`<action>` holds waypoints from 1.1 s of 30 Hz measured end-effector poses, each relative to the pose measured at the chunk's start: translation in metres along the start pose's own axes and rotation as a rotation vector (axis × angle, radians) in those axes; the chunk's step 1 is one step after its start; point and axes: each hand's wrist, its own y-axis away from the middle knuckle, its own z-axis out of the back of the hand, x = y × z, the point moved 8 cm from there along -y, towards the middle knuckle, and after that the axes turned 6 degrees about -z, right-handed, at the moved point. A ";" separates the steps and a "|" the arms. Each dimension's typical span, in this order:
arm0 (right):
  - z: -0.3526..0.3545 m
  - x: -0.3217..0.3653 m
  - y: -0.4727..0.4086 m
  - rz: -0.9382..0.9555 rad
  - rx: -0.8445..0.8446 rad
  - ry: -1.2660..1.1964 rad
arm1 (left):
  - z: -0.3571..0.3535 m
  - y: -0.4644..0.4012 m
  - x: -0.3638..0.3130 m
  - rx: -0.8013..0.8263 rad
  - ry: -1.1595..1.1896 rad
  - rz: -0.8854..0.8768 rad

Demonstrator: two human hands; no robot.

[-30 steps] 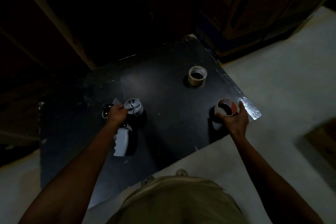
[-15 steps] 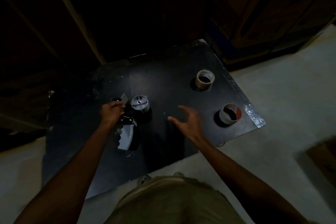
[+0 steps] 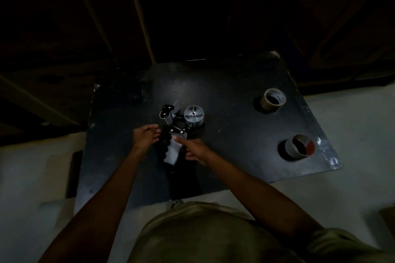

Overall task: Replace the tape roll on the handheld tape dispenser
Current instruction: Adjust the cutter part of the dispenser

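The handheld tape dispenser (image 3: 171,152) lies on its side on the black board (image 3: 235,139). Its white handle points toward me and its bare silver hub (image 3: 193,116) points up with no roll on it. My left hand (image 3: 145,137) lies against the handle's black ridged left side, fingers loosely spread. My right hand (image 3: 193,149) closes on the handle's right side, thumb on top. A brown tape roll (image 3: 274,102) stands at the far right. A nearly empty core with a red inner patch (image 3: 299,147) stands nearer, by the right edge.
The board rests on a pale floor (image 3: 352,134). Dark wooden panels and slats (image 3: 132,17) rise behind it. My khaki clothing (image 3: 203,235) fills the bottom of the view. A small dark flat piece (image 3: 73,175) lies at the board's left edge.
My right hand let go of the near-empty core at the right edge and swung left onto the dispenser handle. My left hand slid from the dispenser's front down to the handle.
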 end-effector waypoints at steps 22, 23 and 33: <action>-0.037 0.011 -0.011 0.046 0.013 -0.684 | -0.007 0.029 0.012 0.072 0.111 0.121; -0.032 0.015 -0.007 0.067 -0.013 -0.680 | -0.010 0.032 0.009 0.081 0.122 0.125; 0.000 0.064 0.070 0.142 0.154 -0.746 | -0.054 0.070 -0.041 0.185 0.526 0.225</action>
